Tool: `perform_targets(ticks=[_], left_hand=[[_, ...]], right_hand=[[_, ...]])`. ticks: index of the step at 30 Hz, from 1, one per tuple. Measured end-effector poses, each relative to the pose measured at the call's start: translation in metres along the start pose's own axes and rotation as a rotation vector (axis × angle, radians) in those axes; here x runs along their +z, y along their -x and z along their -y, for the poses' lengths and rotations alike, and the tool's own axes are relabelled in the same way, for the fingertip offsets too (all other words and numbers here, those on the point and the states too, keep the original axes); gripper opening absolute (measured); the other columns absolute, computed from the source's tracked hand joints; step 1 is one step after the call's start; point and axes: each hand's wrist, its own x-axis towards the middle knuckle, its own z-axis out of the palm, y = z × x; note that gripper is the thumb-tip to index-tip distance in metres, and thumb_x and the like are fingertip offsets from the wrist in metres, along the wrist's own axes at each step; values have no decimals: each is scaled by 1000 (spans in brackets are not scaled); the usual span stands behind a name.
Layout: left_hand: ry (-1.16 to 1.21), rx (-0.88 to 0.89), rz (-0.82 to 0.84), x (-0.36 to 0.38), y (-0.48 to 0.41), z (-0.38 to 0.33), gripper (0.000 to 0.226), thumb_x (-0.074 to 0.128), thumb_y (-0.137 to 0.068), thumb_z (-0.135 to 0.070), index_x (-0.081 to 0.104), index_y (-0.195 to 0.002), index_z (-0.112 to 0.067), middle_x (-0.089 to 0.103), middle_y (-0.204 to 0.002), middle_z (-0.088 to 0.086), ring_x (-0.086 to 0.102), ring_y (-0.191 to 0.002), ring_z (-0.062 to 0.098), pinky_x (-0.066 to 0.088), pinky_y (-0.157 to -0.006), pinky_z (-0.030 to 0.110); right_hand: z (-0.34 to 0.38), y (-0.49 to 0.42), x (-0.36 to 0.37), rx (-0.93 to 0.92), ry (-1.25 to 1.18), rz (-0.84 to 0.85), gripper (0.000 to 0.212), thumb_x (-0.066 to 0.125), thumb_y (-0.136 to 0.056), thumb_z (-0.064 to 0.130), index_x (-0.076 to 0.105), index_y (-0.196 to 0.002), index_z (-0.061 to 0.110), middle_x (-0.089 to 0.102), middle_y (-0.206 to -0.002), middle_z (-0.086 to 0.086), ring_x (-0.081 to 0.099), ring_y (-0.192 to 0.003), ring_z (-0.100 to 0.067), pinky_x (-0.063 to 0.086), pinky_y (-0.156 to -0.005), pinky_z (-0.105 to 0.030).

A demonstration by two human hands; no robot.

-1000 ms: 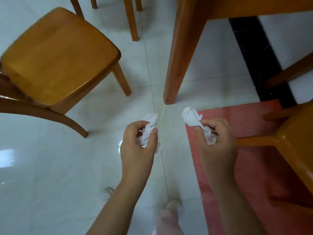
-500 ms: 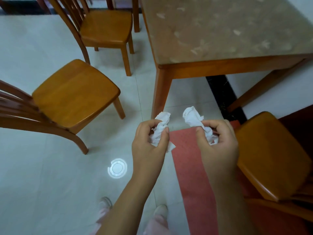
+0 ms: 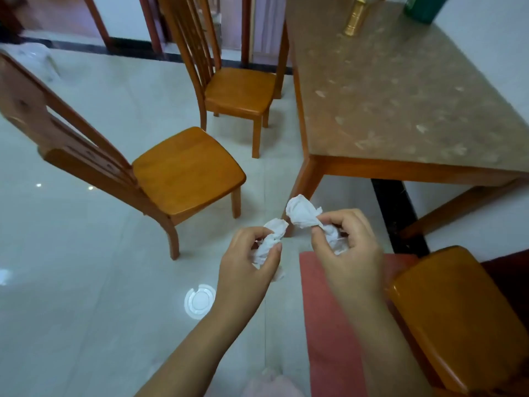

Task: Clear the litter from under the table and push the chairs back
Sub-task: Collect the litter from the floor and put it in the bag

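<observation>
Containers: two items stand at the far end of the table (image 3: 400,96). One is a green container (image 3: 423,8), the other a gold object (image 3: 355,21). Both are cut off by the top edge of the view, so their contents cannot be told. The gold one may be the base of a bottle, but too little of it shows to confirm that.

Grip, left hand (image 3: 249,262): the fingers are curled in and the thumb is pressed across them. They pinch a crumpled white tissue, recorded here as the left tissue (image 3: 272,236). Its upper end sticks out above the knuckles and a small tail shows below the palm.

Grip, right hand (image 3: 349,253): the fingers are curled tight around a second crumpled wad, the right tissue (image 3: 303,213). Most of this wad projects up and to the left beyond the thumb and forefinger.

The two wads are just beside each other. Whether they touch cannot be told.

Location of litter: both tissues are off the floor (image 3: 86,282). They are held in front of the table leg (image 3: 303,193) at the near left corner.

Chairs: the near left chair (image 3: 186,170) stands well apart from the table, its seat angled toward that corner. The far chair (image 3: 237,90) stands just beside the table's left edge, seat outside it. The right chair (image 3: 458,316) stands at lower right near the table's front edge, partly over a red mat (image 3: 323,310).
</observation>
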Motion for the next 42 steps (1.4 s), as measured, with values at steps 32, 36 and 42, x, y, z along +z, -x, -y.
perform_targets(ticks=[32,36,42], left_hand=[[98,-256,-659,-446,-82,150,25,65,-82,-14,54,-87,-35,61,-87,-16,55,-82,-8,39,-67,2],[103,-261,-714,-486,-137,172,23,65,-82,-15,55,-87,-34,61,-85,-17,56,-80,-6,40,-66,3],[45,-270,-717,-559,-248,189,22,63,-83,-15,54,-87,-35,60,-85,-20,56,-80,-7,40,-67,3]], right_hand=[[313,-25,409,-406,-158,628,15,69,-78,7,63,-91,13,56,-84,8,51,-87,3,41,-69,-4],[336,-65,474,-384,-184,663,19,66,-79,11,58,-92,23,54,-86,15,51,-88,7,41,-70,-4],[375,-142,569,-299,-240,688,20,64,-80,11,56,-92,25,55,-88,15,51,-88,5,42,-70,-5]])
